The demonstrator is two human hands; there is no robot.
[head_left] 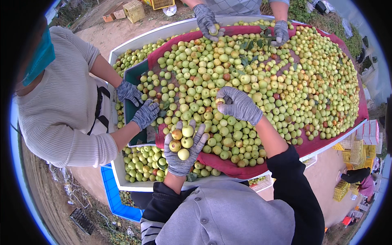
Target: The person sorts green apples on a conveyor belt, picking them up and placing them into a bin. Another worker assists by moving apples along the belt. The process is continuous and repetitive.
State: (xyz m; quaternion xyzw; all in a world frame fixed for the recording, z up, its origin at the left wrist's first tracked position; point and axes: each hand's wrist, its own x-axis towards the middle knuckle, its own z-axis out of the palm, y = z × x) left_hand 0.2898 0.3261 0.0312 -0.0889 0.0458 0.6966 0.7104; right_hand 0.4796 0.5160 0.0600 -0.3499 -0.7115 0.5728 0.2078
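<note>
My left hand [182, 161], in a grey knit glove, is palm up and cupped around several round jujubes [187, 142], yellow-green, some with brown patches. It hangs above the near edge of the heap. My right hand [241, 107], gloved alike, reaches over the middle of the heap. Its thumb and fingers close around one jujube [220, 101] with a reddish-brown patch. Beneath both hands lies a broad heap of green and yellowish jujubes [228, 143] on a dark red cloth [220, 164].
The cloth lies in a white-rimmed bin [141, 186]. At left, a co-worker's gloved hands [145, 114] touch fruit by a green divider [136, 72]. Another person's gloved hands [205, 21] work at the far side. A blue crate [109, 185] stands below left; yellow crates [357, 152] at right.
</note>
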